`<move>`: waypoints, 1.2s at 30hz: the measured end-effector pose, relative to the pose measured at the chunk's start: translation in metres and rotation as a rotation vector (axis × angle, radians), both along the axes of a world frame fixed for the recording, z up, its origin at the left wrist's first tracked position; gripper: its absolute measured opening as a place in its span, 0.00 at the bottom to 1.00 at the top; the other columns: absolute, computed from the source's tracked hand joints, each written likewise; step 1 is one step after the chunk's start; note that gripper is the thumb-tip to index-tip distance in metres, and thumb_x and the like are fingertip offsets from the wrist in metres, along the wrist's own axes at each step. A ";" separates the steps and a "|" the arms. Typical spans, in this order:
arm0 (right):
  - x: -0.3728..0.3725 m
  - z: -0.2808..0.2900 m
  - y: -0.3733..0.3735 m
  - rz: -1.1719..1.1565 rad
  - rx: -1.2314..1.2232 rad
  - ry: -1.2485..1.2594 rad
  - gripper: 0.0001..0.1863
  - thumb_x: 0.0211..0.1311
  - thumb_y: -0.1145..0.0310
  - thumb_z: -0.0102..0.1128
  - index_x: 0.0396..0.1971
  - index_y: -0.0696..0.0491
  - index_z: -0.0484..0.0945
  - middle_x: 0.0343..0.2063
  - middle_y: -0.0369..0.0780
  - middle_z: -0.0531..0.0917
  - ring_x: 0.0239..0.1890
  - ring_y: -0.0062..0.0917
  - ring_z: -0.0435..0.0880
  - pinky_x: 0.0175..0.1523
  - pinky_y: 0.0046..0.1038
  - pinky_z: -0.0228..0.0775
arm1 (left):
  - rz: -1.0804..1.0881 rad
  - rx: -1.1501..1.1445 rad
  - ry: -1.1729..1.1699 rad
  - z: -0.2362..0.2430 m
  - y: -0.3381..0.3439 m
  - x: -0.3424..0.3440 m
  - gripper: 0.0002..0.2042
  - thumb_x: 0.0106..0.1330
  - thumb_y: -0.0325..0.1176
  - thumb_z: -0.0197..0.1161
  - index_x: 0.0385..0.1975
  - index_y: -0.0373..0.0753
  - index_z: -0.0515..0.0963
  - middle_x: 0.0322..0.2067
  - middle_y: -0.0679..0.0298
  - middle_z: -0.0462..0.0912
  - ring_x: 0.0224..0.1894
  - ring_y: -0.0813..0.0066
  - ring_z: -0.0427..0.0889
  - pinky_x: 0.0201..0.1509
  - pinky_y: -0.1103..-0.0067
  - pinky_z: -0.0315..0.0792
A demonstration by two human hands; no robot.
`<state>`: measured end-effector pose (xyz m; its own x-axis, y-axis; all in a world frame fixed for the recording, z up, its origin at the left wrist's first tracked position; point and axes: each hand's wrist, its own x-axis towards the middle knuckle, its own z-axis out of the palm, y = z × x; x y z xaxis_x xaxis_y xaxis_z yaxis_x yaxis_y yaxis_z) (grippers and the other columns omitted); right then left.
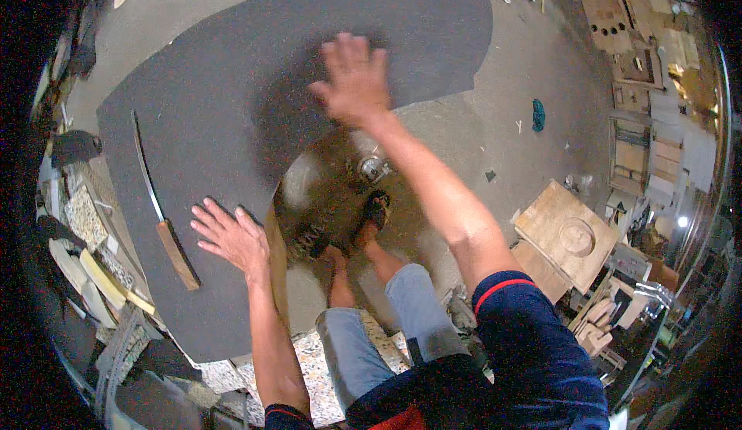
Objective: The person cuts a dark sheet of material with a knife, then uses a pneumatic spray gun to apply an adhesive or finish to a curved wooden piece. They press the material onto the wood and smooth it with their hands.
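A large dark grey sheet spreads before me in a broad curve, its right part ending at a cut edge. My left hand lies with fingers spread on its near left part. To the left of that hand rests a long, narrow-bladed knife with a wooden handle, not touched by either hand. My right hand, slightly blurred, is stretched out over the far middle of the sheet, fingers apart and holding nothing. Whether its palm presses on the sheet I cannot tell.
A round metal piece is near my feet under the sheet's inner edge. At right stand a wooden board with a round recess and several wooden pieces. Speckled foam offcuts crowd the left side. A teal scrap lies on the floor.
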<state>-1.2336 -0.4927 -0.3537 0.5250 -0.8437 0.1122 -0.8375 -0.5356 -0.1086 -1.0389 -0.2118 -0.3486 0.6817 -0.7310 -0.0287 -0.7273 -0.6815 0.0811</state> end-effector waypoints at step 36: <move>0.035 -0.043 -0.214 -0.175 -0.158 0.314 0.37 0.73 0.38 0.38 0.74 0.44 0.57 0.73 0.51 0.57 0.73 0.53 0.56 0.65 0.70 0.51 | 0.143 0.023 0.218 0.001 -0.001 0.017 0.42 0.62 0.51 0.61 0.75 0.43 0.53 0.77 0.50 0.40 0.79 0.46 0.35 0.75 0.44 0.33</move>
